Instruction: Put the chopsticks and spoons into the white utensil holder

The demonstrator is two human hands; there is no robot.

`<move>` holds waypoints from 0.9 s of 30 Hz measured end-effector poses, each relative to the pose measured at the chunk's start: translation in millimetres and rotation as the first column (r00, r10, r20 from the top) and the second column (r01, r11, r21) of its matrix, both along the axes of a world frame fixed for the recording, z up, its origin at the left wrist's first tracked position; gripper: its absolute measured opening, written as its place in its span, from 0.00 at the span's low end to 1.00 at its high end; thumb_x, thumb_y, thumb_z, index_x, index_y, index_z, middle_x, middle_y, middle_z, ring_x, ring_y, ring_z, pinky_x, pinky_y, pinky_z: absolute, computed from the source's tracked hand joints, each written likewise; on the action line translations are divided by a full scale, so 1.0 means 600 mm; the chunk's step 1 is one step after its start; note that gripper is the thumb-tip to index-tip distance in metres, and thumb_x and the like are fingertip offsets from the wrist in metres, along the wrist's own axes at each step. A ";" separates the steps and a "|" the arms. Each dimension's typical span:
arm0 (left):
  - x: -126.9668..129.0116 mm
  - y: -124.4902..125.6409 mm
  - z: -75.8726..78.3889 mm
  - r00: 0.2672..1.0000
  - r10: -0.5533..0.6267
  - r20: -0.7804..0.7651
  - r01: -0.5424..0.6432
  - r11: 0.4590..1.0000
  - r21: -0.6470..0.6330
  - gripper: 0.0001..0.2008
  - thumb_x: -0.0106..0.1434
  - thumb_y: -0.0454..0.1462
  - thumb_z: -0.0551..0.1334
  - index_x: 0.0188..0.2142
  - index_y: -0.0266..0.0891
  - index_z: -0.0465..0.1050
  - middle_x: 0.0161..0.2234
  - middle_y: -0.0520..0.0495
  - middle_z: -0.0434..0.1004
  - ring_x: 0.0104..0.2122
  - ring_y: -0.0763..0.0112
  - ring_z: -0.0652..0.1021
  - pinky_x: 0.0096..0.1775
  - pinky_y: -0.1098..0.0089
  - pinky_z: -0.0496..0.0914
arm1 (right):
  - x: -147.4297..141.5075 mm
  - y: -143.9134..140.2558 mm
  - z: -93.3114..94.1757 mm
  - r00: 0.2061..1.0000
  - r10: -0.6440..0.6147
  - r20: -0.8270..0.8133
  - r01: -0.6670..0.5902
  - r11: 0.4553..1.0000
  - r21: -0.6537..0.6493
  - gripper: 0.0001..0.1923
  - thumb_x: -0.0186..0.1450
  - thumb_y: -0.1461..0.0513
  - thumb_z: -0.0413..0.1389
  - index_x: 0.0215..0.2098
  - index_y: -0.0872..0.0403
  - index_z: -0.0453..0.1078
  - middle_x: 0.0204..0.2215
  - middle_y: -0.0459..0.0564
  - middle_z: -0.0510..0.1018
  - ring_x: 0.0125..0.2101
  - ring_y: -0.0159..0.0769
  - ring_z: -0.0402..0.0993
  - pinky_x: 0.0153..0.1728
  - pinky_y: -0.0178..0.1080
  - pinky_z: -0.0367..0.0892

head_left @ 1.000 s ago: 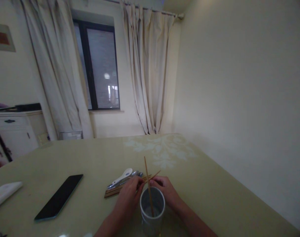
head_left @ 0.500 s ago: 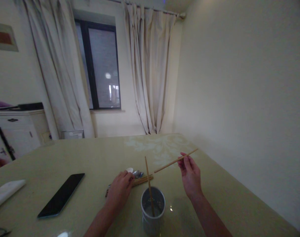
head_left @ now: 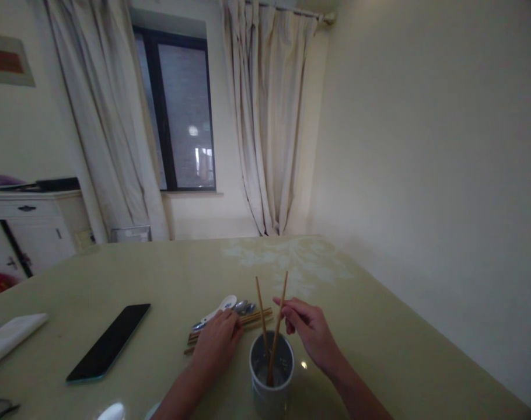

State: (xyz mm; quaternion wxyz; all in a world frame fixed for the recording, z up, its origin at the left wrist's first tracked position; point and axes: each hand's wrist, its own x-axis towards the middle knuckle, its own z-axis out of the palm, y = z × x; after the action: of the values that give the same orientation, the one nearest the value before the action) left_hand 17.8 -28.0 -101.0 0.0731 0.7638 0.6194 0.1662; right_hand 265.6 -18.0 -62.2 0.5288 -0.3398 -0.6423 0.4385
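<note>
Our right hand (head_left: pixel 311 329) pinches a chopstick (head_left: pixel 278 326) standing near-upright in the white cup (head_left: pixel 272 379), tip already inside beside another stick. Our left hand (head_left: pixel 217 344) lies flat on the chopstick pile (head_left: pixel 252 319) on the bench (head_left: pixel 160 280), just left of the cup; can't tell if it's gripping.
</note>
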 end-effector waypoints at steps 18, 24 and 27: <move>0.037 -0.013 0.013 0.984 -0.028 0.177 0.016 0.998 0.065 0.11 0.74 0.38 0.49 0.39 0.44 0.68 0.43 0.45 0.81 0.44 0.61 0.80 0.45 0.65 0.70 | -0.010 -0.008 -0.010 0.942 0.155 -0.299 -0.211 0.963 -0.167 0.17 0.64 0.49 0.68 0.35 0.54 0.78 0.21 0.41 0.67 0.22 0.28 0.57 0.25 0.33 0.53; 0.035 -0.010 0.002 0.960 -0.079 0.269 0.037 0.987 0.159 0.09 0.73 0.38 0.51 0.39 0.45 0.69 0.40 0.46 0.80 0.42 0.60 0.80 0.43 0.64 0.71 | -0.013 -0.009 -0.003 0.980 0.131 -0.149 -0.147 0.984 -0.103 0.17 0.65 0.47 0.66 0.33 0.53 0.80 0.24 0.45 0.74 0.24 0.30 0.62 0.27 0.34 0.58; 0.033 -0.004 -0.009 0.909 -0.131 0.395 0.046 0.975 0.217 0.09 0.69 0.36 0.53 0.43 0.44 0.71 0.42 0.45 0.81 0.44 0.60 0.80 0.46 0.62 0.72 | -0.009 -0.002 -0.004 0.995 0.078 0.061 -0.077 0.997 -0.027 0.20 0.68 0.46 0.61 0.37 0.53 0.84 0.28 0.49 0.80 0.27 0.34 0.68 0.31 0.36 0.63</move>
State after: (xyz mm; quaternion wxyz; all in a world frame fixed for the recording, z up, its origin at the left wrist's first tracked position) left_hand 37.8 -30.5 -106.4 0.1295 0.7431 0.5350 0.3805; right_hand 260.2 -19.1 -64.4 0.4870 -0.3347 -0.6655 0.4559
